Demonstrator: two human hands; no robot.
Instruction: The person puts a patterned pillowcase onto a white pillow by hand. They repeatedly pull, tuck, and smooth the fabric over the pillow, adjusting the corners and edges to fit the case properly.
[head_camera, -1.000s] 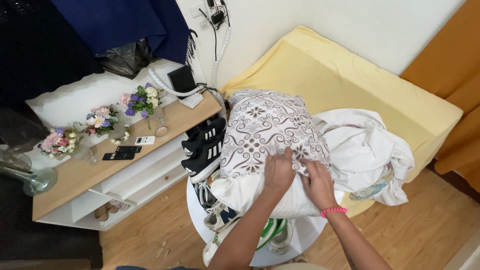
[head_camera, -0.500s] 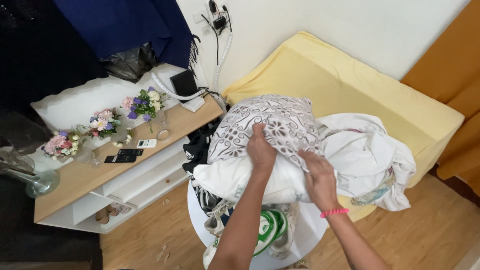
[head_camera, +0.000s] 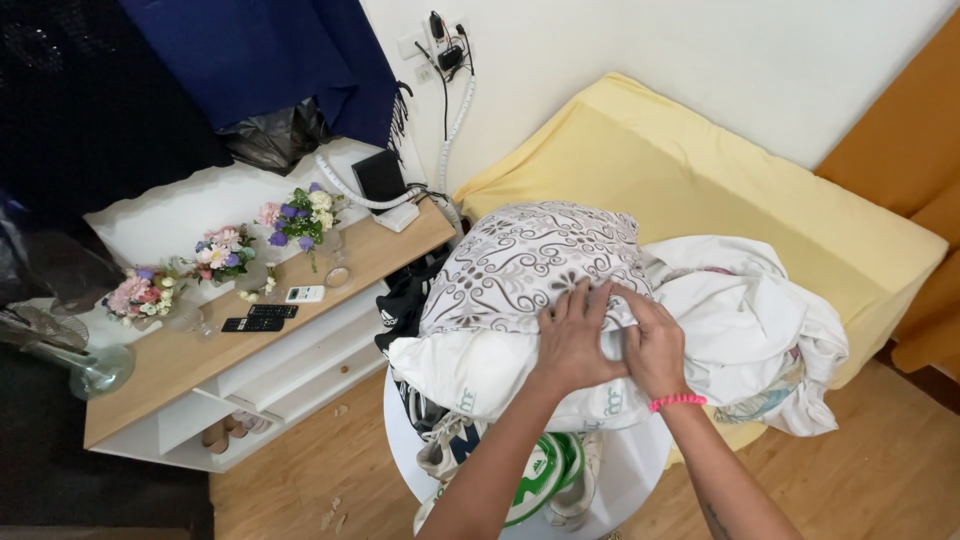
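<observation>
A pillow (head_camera: 520, 260) in a white case with a grey swirl pattern lies on top of a white pillow (head_camera: 470, 365). My left hand (head_camera: 575, 340) presses flat on the edge of the patterned case, fingers spread. My right hand (head_camera: 655, 345), with a pink band at the wrist, lies beside it and touches it, its fingers curled on the fabric where the case meets a rumpled white sheet (head_camera: 745, 320). Both pillows rest on a round white table (head_camera: 625, 480).
A yellow-covered mattress (head_camera: 700, 170) lies against the wall behind. To the left stands a low wooden shelf (head_camera: 180, 360) with flower vases (head_camera: 300, 215), remotes (head_camera: 255, 320) and cables. Dark clothes (head_camera: 410, 295) and shoes (head_camera: 545, 480) hang at the table's edge. Wooden floor lies below.
My left hand moved from the top of the patterned pillow down to its near edge, next to my right hand. The pillow lies flatter now.
</observation>
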